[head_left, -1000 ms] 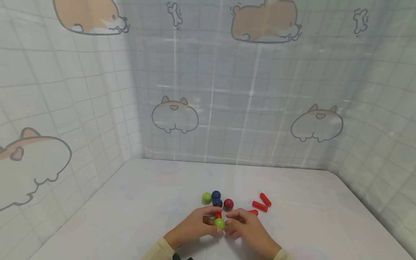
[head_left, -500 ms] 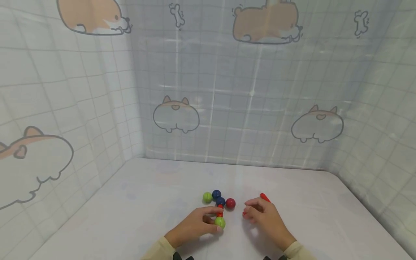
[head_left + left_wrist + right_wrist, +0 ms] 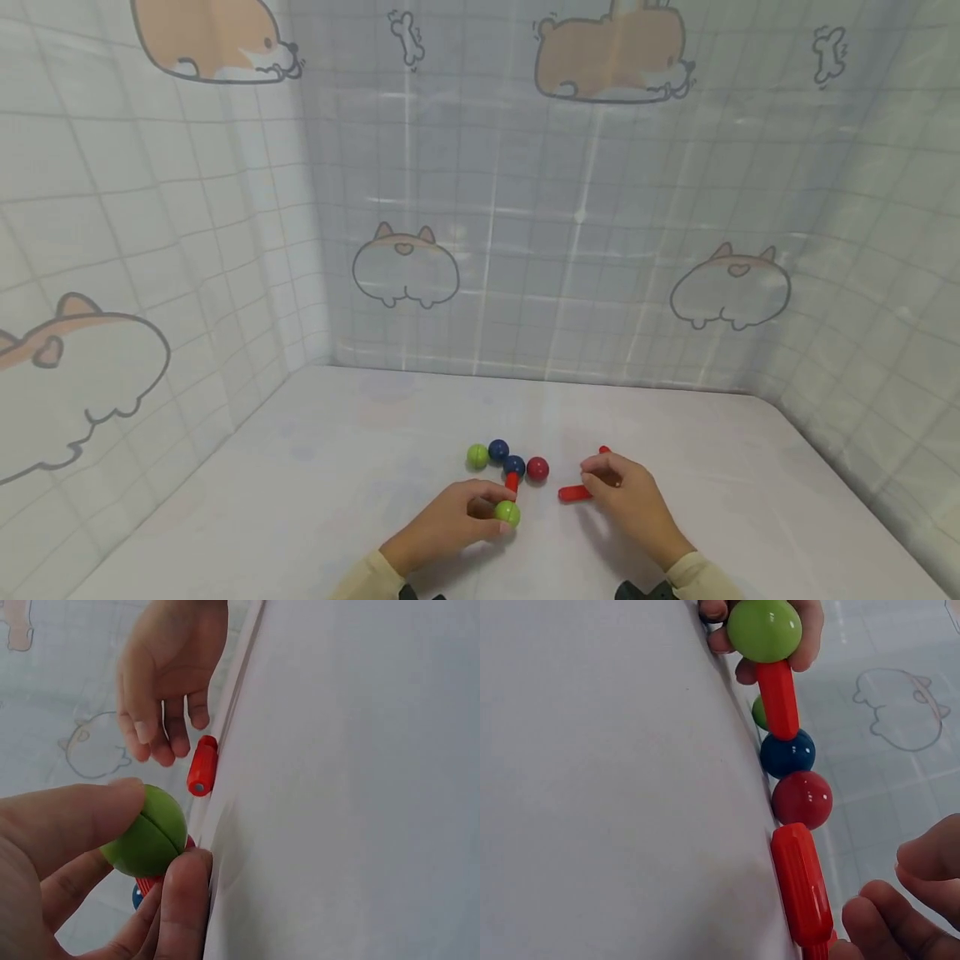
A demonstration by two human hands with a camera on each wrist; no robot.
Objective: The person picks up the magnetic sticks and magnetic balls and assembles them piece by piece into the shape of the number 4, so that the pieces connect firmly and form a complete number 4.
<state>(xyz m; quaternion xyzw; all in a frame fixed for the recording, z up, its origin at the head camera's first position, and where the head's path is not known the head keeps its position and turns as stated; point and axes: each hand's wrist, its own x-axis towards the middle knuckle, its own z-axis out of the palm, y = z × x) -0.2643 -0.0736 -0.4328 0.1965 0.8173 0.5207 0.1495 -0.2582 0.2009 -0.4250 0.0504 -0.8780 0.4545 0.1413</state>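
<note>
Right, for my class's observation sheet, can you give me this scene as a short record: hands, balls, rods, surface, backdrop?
Left hand: pinches a green ball
Right hand: fingers loosely bent beside loose rods; no grip visible
Other balls: second green ball, rear blue ball, front blue ball, dark red ball
Middle rod: red, between held ball and front blue ball; whether joined, unclear
Loose rods: near red rod, far red rod, both partly hidden
Surface: pale table
Backdrop: grid-patterned sheet with cartoon dogs

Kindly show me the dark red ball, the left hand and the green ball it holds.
Dark red ball (image 3: 537, 469): head view, visible middle.
Left hand (image 3: 456, 512): head view, back of hand.
Held green ball (image 3: 152, 834): left wrist view, visible side.
</note>
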